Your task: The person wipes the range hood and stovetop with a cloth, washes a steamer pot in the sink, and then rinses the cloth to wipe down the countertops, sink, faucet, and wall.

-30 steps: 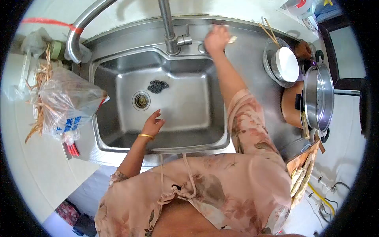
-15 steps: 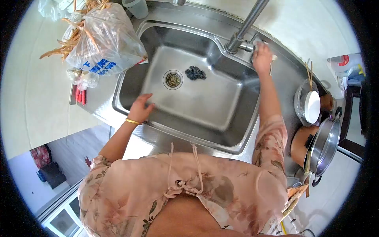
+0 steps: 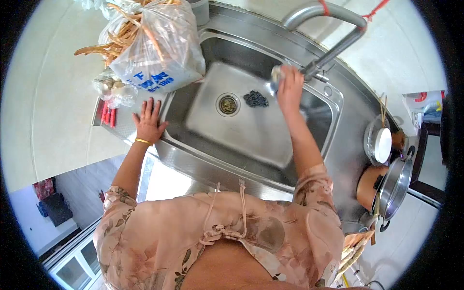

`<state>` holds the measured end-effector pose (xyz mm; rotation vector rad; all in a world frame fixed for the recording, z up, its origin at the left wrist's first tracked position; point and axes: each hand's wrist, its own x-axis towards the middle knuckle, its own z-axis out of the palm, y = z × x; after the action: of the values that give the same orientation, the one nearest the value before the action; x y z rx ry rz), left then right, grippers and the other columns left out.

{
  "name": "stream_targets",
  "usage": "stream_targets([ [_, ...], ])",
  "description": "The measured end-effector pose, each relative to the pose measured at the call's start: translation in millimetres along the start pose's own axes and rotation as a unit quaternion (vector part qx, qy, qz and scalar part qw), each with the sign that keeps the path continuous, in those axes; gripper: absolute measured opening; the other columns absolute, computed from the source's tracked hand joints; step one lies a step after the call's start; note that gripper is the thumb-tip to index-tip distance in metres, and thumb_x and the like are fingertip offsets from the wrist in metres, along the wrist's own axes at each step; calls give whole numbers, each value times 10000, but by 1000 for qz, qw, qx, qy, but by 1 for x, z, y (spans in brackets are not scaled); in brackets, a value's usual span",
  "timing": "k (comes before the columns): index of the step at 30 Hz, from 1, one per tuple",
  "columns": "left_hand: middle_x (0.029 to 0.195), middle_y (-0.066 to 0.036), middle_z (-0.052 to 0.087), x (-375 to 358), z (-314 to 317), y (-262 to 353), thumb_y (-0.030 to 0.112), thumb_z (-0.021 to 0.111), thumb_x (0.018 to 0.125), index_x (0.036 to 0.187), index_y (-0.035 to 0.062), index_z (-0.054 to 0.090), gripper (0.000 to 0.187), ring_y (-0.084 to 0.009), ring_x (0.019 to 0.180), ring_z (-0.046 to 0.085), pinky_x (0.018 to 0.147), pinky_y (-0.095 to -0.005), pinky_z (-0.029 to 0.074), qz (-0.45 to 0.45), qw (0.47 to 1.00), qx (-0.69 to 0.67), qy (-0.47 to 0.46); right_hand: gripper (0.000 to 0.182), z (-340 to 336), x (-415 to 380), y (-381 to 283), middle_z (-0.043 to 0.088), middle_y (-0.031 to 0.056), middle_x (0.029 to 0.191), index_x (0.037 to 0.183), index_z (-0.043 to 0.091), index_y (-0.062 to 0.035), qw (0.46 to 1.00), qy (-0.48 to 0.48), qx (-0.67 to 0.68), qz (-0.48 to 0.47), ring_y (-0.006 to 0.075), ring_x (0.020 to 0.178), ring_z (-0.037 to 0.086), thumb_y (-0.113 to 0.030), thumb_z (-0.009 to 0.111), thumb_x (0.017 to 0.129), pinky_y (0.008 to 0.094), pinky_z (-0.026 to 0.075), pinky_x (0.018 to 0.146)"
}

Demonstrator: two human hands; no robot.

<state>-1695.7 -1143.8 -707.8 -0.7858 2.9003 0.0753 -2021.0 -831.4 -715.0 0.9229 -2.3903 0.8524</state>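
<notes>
Flat on the steel counter left of the sink (image 3: 212, 162) lies my left hand (image 3: 149, 123), fingers spread and holding nothing. My right hand (image 3: 290, 92) is over the back right part of the basin, closed around a small pale pad (image 3: 276, 76); blur and the fingers hide its exact kind. A dark, wiry scouring pad (image 3: 255, 99) sits on the basin floor, right of the drain (image 3: 227, 105). Behind my right hand rises the faucet (image 3: 333, 53), with red string tied on its curved neck.
A plastic bag (image 3: 159, 53) with dried brown stalks stands left of the sink. Below it are a smaller clear bag (image 3: 116, 92) and red-handled items (image 3: 109, 115). Along the right counter are a white bowl (image 3: 383, 146) and a metal pot (image 3: 397, 186).
My right hand has moved from beside the faucet base leftward over the basin with the pale pad. My left hand has shifted from the sink's front edge onto the left counter. The view has turned.
</notes>
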Motion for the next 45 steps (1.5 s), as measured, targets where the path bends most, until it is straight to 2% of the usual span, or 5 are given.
stream_targets([
  [8,1503,-108,105,5,7,-9,436,627,755,1431,194,213,828,-344,1379,71,942,-720,96,29,999,15,-18,278,142,104,-1,508,188,1151,1035,587,-59,972,10,-158,171,370,1098,448,-153,509,784,522,317,945],
  [15,1492,-130,130,5,7,-12,437,633,749,1424,173,234,827,-351,1379,63,936,-727,81,33,999,13,-21,278,235,119,-81,509,165,1169,1031,588,-54,989,-10,12,-148,325,1113,450,-207,498,817,469,302,981],
  [33,1493,-143,129,8,3,-8,442,611,765,1419,137,246,809,-361,1376,78,942,-712,104,17,998,30,-58,346,172,90,-29,539,83,1203,1096,596,-163,958,-46,-73,-272,291,1103,488,-98,536,762,471,358,938],
  [38,1504,-122,101,6,13,-14,461,593,781,1434,178,214,806,-352,1380,66,946,-713,89,38,999,30,-18,271,92,77,48,586,159,1038,998,622,-103,962,-14,-219,162,325,1004,532,-275,530,810,505,375,871],
  [45,1504,-93,109,6,11,-14,461,582,797,1427,226,221,763,-353,1376,69,920,-740,116,42,999,10,-7,222,155,46,-45,587,167,981,973,636,-101,985,-64,-130,-98,358,926,540,-238,490,878,454,413,746],
])
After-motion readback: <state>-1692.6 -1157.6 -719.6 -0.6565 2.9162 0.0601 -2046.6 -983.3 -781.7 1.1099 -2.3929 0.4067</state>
